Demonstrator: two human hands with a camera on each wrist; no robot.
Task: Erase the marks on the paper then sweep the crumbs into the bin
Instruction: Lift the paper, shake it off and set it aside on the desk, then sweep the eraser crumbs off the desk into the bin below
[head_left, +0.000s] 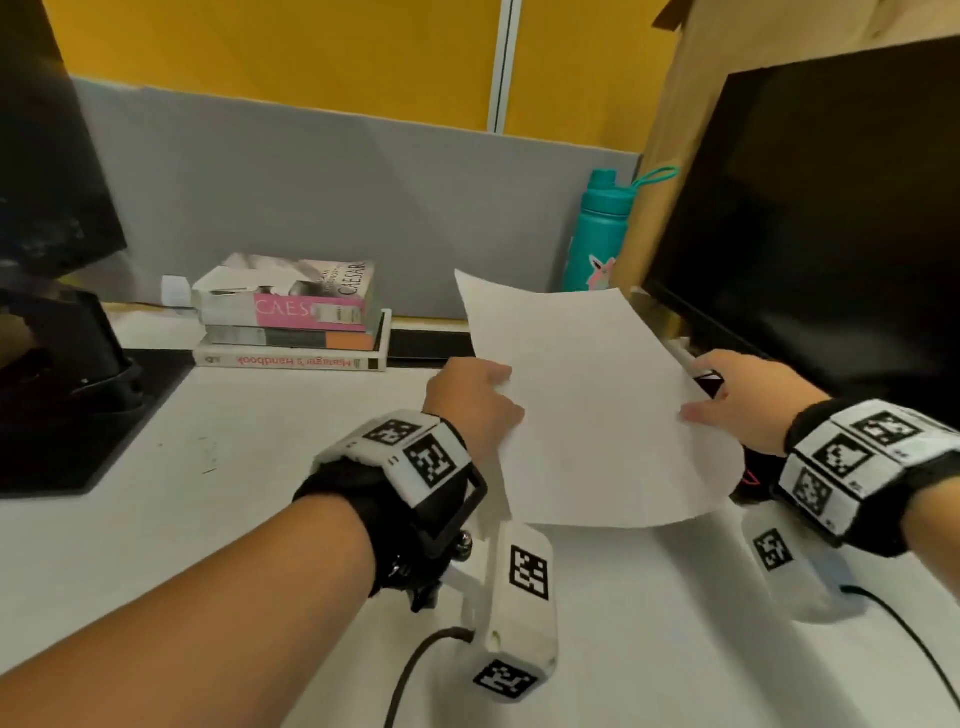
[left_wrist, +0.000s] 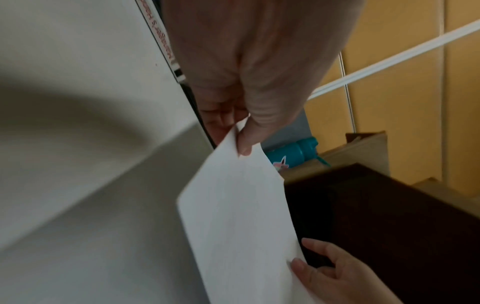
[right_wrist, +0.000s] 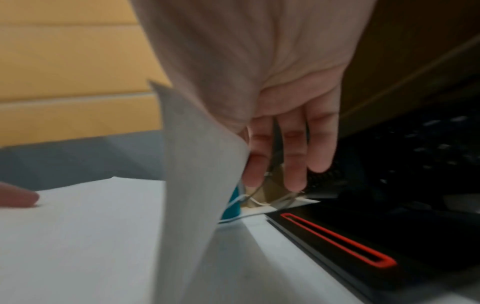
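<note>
A white sheet of paper (head_left: 587, 405) is held tilted above the white desk (head_left: 260, 493), and its face looks blank. My left hand (head_left: 472, 400) pinches the sheet's left edge between thumb and fingers; the left wrist view shows the left hand (left_wrist: 249, 102) on the paper (left_wrist: 241, 226). My right hand (head_left: 748, 400) pinches the right edge, thumb on top and fingers underneath. In the right wrist view the paper (right_wrist: 197, 164) curls up beside the right hand (right_wrist: 272, 102). No eraser, crumbs or bin shows in any view.
A stack of books (head_left: 291, 317) lies at the back left and a teal bottle (head_left: 597, 234) stands by the grey partition. A black monitor (head_left: 831, 208) fills the right. A black pad with a red outline (right_wrist: 337, 240) lies under my right hand. A dark stand (head_left: 62, 364) sits far left.
</note>
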